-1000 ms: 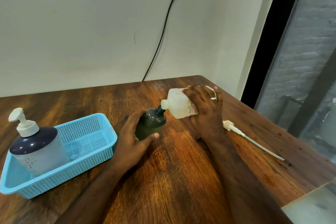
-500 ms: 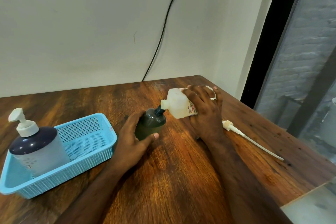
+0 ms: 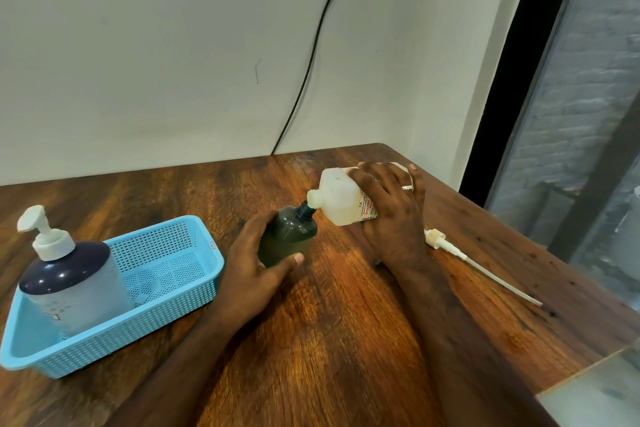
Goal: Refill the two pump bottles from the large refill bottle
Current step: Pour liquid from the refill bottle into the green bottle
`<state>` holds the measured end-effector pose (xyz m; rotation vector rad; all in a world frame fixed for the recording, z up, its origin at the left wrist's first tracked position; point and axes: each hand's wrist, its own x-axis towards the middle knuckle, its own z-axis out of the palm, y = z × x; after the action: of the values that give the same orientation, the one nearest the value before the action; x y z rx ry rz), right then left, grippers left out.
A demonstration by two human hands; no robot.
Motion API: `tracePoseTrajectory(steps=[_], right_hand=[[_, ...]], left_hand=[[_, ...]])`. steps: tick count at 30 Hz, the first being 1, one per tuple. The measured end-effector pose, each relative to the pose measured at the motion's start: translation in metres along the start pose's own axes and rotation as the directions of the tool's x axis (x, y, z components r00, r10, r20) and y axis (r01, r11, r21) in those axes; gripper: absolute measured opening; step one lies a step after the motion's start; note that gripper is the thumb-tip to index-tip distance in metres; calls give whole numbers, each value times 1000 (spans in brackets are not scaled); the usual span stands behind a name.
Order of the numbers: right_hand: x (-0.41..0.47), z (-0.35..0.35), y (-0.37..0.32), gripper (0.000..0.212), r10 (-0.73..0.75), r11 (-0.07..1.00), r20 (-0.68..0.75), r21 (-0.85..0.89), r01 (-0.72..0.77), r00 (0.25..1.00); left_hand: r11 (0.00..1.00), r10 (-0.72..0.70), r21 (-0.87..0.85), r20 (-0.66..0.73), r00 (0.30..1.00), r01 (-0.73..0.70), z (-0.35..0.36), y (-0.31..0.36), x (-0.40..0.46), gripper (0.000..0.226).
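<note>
Almost nothing had changed vs. the earlier frames: both hands and both bottles sat in the same pose, so the pour was prob. still steady and mid-way, w/ no sign yet of stopping. The right hand [image 3: 388, 215] wrapped its fingers over the white refill bottle [image 3: 341, 201], tipped nearly flat, its spout touching the open neck of the dark pump bottle [image 3: 289, 237]. The left hand [image 3: 258, 262] curled round that dark bottle from the left, thumb across the front, keeping it upright on the table [image 3: 346, 322]. Its removed pump [image 3: 440, 241] lay on the wood just right of the right wrist. The second pump bottle [image 3: 72, 282], pump still on, stood in the blue basket [image 3: 173, 246], well left of both hands; liquid level couldn't be read.
</note>
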<state>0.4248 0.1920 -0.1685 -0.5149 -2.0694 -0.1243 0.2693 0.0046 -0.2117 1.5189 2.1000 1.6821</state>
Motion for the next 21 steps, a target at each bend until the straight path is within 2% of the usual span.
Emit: tracePoseTrajectory(steps=[18, 21], right_hand=[[0, 1, 0, 67, -8, 1000, -11, 9, 8, 1000], [0, 1, 1, 58, -13, 1000, -13, 8, 13, 1000]], left_hand=[[1000, 11, 7, -15, 1000, -11, 1, -3, 1, 71], [1000, 13, 18, -14, 1000, -13, 1, -4, 1, 72]])
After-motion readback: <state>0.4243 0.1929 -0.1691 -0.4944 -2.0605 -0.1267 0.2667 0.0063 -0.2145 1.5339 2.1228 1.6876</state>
